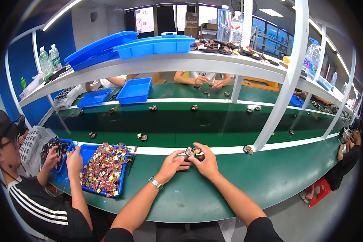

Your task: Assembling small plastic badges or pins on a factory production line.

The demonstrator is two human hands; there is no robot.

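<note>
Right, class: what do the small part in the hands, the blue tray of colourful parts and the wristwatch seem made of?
Small part: dark, slightly shiny edge, perhaps plastic, but too small to be sure.
Blue tray: probably moulded plastic, smooth, evenly coloured, with rounded corners.
Wristwatch: likely polished metal, from its silvery glints.

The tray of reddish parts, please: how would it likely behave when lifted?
The tray is probably stiff, given its upright walls. It may lift unevenly, since the parts leave one corner bare. Some could spill, being piled near the rim.
</note>
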